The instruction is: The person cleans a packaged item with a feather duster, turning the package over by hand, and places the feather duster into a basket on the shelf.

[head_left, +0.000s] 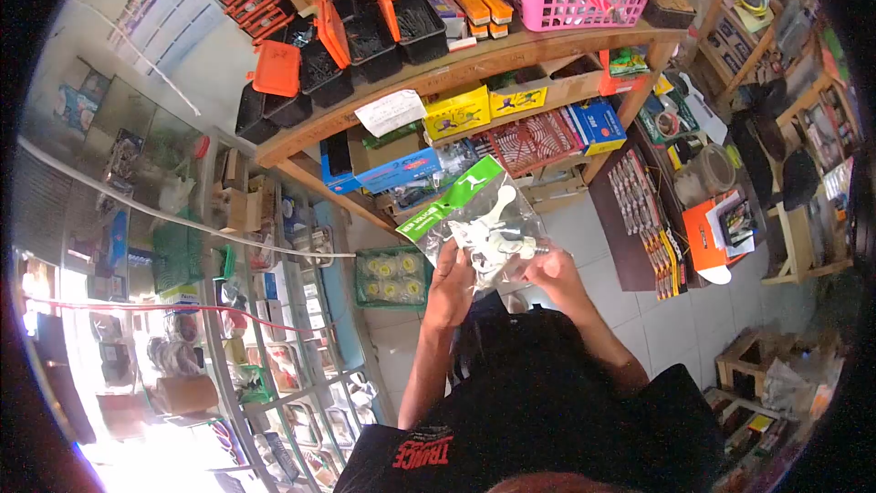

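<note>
A clear plastic packet [500,233] with a green header card is held up in front of my chest. White plastic parts show through it, their exact kind unclear. My left hand [449,288] grips the packet's lower left side, fingers over its front. At the lower right edge, my right hand [555,276] has its fingers closed on the clear film, slightly blurred. The header card [456,198] tilts up toward the right.
Ahead, a wooden shelf [511,47] carries black bins with orange lids [276,68] and a pink basket [584,2]. Below it sit yellow boxes [459,112]. A green crate [392,278] of round packs stands on the floor. Glass shelving [274,329] lines the left.
</note>
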`<state>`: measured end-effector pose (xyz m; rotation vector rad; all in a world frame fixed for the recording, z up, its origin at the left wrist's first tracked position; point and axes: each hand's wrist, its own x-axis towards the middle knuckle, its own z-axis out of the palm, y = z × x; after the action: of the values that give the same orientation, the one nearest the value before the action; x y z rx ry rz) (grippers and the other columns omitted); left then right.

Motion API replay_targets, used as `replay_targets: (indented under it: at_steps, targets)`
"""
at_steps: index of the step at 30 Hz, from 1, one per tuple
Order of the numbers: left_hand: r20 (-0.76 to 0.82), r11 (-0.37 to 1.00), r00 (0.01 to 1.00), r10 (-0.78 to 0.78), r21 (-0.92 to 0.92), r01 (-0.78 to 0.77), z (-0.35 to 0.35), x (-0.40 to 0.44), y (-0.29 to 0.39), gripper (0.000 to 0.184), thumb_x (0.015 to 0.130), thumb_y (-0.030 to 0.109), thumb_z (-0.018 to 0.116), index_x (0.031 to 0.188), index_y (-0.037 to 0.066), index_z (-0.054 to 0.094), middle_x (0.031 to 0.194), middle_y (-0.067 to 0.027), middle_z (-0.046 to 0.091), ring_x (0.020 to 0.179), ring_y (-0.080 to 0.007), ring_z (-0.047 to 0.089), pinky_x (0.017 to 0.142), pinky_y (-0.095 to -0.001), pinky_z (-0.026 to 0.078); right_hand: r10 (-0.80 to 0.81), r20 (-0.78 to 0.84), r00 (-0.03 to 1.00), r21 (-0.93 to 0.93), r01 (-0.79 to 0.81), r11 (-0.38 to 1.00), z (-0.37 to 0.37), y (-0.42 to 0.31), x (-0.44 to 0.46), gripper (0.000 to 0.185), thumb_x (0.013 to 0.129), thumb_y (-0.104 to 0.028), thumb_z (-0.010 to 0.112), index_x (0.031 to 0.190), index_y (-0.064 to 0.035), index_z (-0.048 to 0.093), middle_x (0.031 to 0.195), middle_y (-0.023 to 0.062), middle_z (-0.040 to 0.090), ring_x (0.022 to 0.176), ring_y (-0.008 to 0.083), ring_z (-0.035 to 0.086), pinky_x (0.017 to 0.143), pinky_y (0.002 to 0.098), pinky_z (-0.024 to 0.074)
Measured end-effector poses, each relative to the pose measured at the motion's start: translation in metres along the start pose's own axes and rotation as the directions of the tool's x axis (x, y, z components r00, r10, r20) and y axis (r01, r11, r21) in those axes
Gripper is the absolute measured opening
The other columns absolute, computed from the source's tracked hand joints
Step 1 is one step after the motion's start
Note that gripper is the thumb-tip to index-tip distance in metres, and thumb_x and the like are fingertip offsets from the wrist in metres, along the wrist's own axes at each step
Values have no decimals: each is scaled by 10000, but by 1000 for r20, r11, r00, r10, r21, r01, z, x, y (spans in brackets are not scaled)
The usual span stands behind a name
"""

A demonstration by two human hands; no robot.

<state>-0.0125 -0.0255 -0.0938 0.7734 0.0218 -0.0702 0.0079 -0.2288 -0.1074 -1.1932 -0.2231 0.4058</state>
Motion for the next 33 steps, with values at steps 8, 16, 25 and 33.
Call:
replay_targets:
  at_steps: [8,16,25,33]
  targets:
    - [167,953,985,-30,303,-22,4,1,34,346,996,144,485,1326,42,469,1198,-21,562,970,-115,533,837,-257,418,10,95,995,24,-12,1000,-18,-50,6,510,855,-112,672,1295,8,443,1143,143,610,891,174,627,730,324,530]
    - [263,985,950,-166,5,171,42,7,45,668,942,486,482,1427,54,323,1363,-262,450,1246,-345,465,994,-436,402,30,51,998,14,-31,999,-20,-56,2,511,868,-96,679,1315,0,451,1030,93,656,874,155,637,710,308,539]
    - [294,995,954,50,-94,-23,71,12,-8,953,807,625,583,1490,96,179,1474,-211,307,1298,-359,414,1110,-526,257,-9,-144,990,352,60,934,-16,-42,-6,485,892,-136,648,1304,-16,423,1129,125,618,957,211,629,758,372,544]
    - [50,978,999,-21,-205,31,67,43,-10,556,974,340,479,1447,99,316,1385,-120,453,1219,-299,482,1017,-454,403,-30,-20,999,98,32,995,8,-54,9,448,869,-106,679,1261,-37,474,1138,91,618,993,153,591,857,314,494]
